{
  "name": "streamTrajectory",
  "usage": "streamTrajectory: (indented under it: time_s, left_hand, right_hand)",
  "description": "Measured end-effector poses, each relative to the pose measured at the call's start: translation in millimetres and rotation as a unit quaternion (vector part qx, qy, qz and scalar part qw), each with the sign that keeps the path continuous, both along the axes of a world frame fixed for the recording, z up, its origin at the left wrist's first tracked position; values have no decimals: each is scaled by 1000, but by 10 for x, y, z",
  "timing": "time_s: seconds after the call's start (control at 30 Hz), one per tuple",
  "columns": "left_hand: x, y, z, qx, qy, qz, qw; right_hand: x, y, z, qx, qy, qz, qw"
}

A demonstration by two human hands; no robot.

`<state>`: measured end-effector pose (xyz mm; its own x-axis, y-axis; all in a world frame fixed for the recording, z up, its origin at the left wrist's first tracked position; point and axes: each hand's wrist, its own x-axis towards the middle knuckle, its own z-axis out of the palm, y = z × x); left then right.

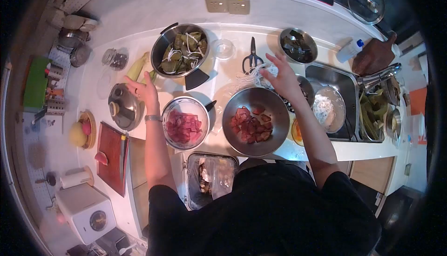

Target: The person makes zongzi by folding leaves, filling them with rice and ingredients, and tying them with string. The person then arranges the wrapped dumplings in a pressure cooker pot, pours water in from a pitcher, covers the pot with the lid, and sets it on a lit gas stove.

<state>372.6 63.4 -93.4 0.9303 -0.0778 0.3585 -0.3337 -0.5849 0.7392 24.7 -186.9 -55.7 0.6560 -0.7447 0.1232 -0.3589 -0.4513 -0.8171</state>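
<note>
My left hand [145,93] is raised with its fingers spread, between the metal pot lid [122,107] and the pot of leaf-wrapped, string-tied parcels [186,53]. Below and to its right sits a bowl of pinkish raw meat [184,123]. My right hand [281,78] hovers with fingers apart beside a bundle of white string [264,74], and whether it touches the string is unclear. A large steel bowl with darker meat pieces [253,123] stands below it. Black scissors [253,60] lie to the left of the string.
At the right is a sink [326,77] with a bowl of white grains [328,109] and leaves [370,114]. A bowl of dark leaves [298,46] stands behind. On the left are a red cutting board [111,156] and knife [123,156]. An open bin [193,188] sits below the counter.
</note>
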Motion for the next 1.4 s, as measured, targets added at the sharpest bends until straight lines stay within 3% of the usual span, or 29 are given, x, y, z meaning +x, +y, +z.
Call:
streamTrajectory:
  time_s: [0.07, 0.1, 0.17, 0.23, 0.3, 0.37, 0.43, 0.47, 0.57, 0.6, 0.73, 0.83, 0.97, 1.07, 1.13, 1.17, 1.23, 1.37, 1.4]
  left_hand:
    - [205, 55, -182, -32, 5, -49, 998]
    - [262, 39, -204, -35, 4, -44, 998]
    - [386, -14, -253, -1, 34, -101, 994]
    - [534, -104, -283, -27, 122, -152, 981]
    - [550, -160, -301, 34, 154, -172, 972]
    - [457, -205, -180, -102, 266, -244, 927]
    - [511, -245, -237, -184, 351, -203, 895]
    - [538, -260, -259, -186, 373, -196, 888]
    - [546, -297, -203, -209, 381, -175, 883]
    - [620, -310, -274, -195, 346, -192, 897]
    - [822, -351, -465, -205, 268, -197, 920]
    - [948, -394, -381, -158, 280, -246, 915]
    - [949, -390, -137, -105, 331, -238, 907]
    - [1051, -422, -129, -93, 287, -292, 907]
    - [1199, -526, 66, -49, 363, -210, 907]
    - [1316, -579, -50, -43, 365, -215, 905]
    - [1537, -689, -405, -112, 325, -329, 880]
    - [1335, -674, -125, -195, 265, -303, 894]
    - [1217, -651, 19, -214, 242, -309, 894]
  right_hand:
    - [165, 117, -3, -160, 62, 7, 985]
    - [263, 158, -42, -163, 60, 12, 985]
    - [506, 249, -124, -81, 4, 84, 993]
    - [750, 413, -117, -72, -19, 122, 990]
    - [970, 526, -136, -76, -11, 165, 983]
    - [1112, 570, -157, -47, 13, 179, 983]
    - [1247, 565, -272, 62, 55, 126, 988]
    - [1310, 498, -426, 62, 39, 130, 989]
    - [1524, 396, -643, 67, 33, 110, 991]
    - [1598, 366, -620, 113, 61, 120, 984]
    - [1876, 328, -717, 118, 37, 130, 984]
    - [2014, 300, -825, 84, 3, 123, 989]
    - [2175, 246, -1028, 132, -72, 173, 973]
    - [2210, 356, -908, 136, -91, 58, 985]
    - [2217, 391, -533, 386, -103, -44, 916]
    - [2273, 383, -625, 389, -104, -51, 914]
    - [2435, 287, -879, 200, -114, -49, 972]
    - [2393, 107, -561, 150, -253, 1, 956]
    - [2198, 125, -115, 285, -194, 29, 938]
